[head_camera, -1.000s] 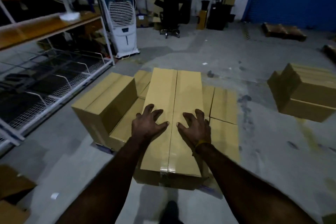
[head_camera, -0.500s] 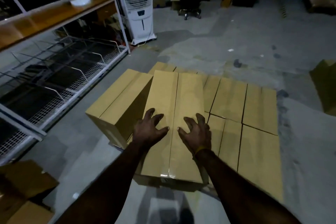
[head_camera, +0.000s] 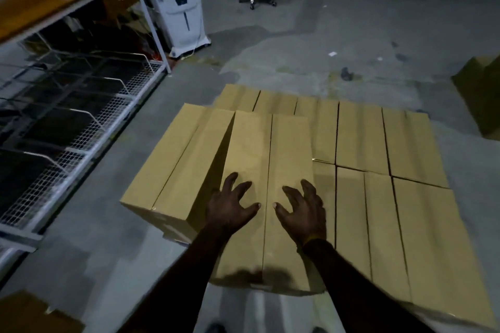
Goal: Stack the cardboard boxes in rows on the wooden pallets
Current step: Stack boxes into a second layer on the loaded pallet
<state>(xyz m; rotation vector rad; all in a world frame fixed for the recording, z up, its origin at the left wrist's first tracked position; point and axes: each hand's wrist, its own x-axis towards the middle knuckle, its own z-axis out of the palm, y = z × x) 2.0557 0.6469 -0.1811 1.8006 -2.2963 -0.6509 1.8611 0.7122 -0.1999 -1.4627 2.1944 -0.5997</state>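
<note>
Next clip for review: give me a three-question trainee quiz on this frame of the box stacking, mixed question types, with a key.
1. True or false: both hands rest with spread fingers on top of the same upper box.
2. Multiple choice: the other second-layer box lies on which side of the box under the hands? A) its left B) its right C) beyond its far end
3. Fill in: the white air cooler stands on the floor beside the end of the metal ____.

Key
1. True: the left hand and right hand lie either side of its centre seam.
2. A
3. shelving rack
</note>
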